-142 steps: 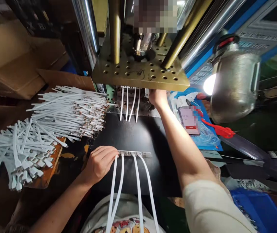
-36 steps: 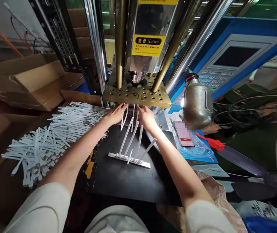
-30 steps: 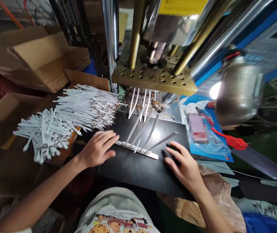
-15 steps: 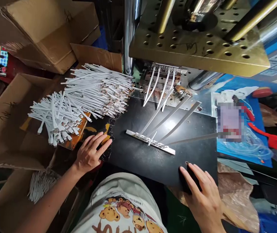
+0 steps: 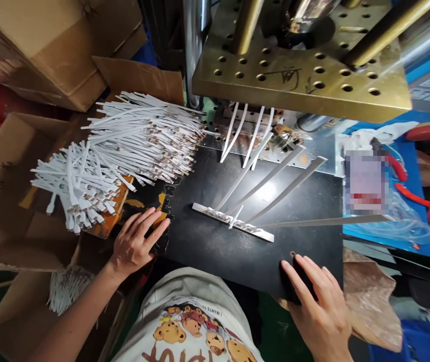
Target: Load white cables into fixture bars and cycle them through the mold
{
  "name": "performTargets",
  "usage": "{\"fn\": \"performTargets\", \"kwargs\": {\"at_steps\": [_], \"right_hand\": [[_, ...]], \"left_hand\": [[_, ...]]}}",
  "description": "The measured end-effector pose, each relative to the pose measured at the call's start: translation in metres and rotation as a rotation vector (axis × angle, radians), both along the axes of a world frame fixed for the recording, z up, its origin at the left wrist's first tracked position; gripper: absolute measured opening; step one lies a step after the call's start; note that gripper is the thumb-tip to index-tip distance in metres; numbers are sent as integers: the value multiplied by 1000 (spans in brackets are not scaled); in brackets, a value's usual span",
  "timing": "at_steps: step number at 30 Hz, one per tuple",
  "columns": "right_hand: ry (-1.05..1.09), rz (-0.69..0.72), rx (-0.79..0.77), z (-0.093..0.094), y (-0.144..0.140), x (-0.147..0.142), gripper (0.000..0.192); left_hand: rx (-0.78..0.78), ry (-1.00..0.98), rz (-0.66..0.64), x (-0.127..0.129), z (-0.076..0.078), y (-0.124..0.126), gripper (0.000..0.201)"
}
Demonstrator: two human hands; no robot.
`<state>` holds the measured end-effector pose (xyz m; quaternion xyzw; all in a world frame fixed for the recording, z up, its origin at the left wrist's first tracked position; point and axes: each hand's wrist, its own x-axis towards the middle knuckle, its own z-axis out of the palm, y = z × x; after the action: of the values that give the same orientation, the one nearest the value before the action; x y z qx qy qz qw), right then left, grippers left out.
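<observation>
My left hand (image 5: pixel 135 243) rests on the left edge of the black table (image 5: pixel 184 246), fingers apart and holding nothing. Over the table's front right edge lies my right hand (image 5: pixel 318 296), also with spread fingers and nothing in them. Between the hands sits a narrow metal bar (image 5: pixel 233 222). Several flat white cables (image 5: pixel 275 178) fan out from it towards the back and right. Behind the bar, more white cables (image 5: pixel 257 137) hang out from beneath the thick brass-coloured plate (image 5: pixel 297 95) of a press. Their far ends are hidden under that plate.
A large heap of short white cables (image 5: pixel 139 136) lies at the left beside open cardboard boxes (image 5: pixel 7 191). At the right are red-handled pliers (image 5: pixel 414 193), clear tubing and a blurred-out item on a blue surface (image 5: pixel 407 239). Chrome columns (image 5: pixel 195 50) stand by the press.
The press plate has come down over the cable ends that showed under it before. The view has shifted slightly. Both hands stay in place on the table.
</observation>
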<state>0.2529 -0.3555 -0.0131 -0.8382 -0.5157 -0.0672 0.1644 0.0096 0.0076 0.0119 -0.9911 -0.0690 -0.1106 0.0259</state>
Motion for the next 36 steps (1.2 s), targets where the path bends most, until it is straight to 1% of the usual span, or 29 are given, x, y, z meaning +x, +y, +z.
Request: {"fn": "performTargets", "kwargs": {"at_steps": [4,6,9,14,21,25,28,30,32,33,35,36], "right_hand": [[-3,4,-30,8,3,-2,84],[-8,-11,-19,12,6,-3,83],[-21,-37,19,13,9,-4,78],[-12,-34,21,13,10,-4,78],[-19,-11,7,15,10,-2,83],[-20,-8,-5,12,10,-3,84],[-9,-7,-23,12,6,-3,80],[26,2,-45,19,3,1,71],[122,48,-79,30,6,6,55],[187,81,-85,36,11,9,51],[295,127,-42,45,30,14,55],[321,128,9,48,44,17,56]], "left_hand": [[18,-26,-13,-2,-1,2,69],[31,-58,-31,-1,-4,5,68],[35,-98,-50,1,-7,7,66],[45,-113,-57,3,-5,4,64],[46,-92,-53,5,-4,4,69],[50,-94,-49,5,-5,3,70],[39,-56,-35,1,-2,4,72],[2,19,-42,1,4,5,72],[-83,75,-106,9,12,6,72],[-137,69,-146,17,16,6,75],[-220,8,-180,41,22,4,75],[-238,-25,-164,57,24,3,69]]}}
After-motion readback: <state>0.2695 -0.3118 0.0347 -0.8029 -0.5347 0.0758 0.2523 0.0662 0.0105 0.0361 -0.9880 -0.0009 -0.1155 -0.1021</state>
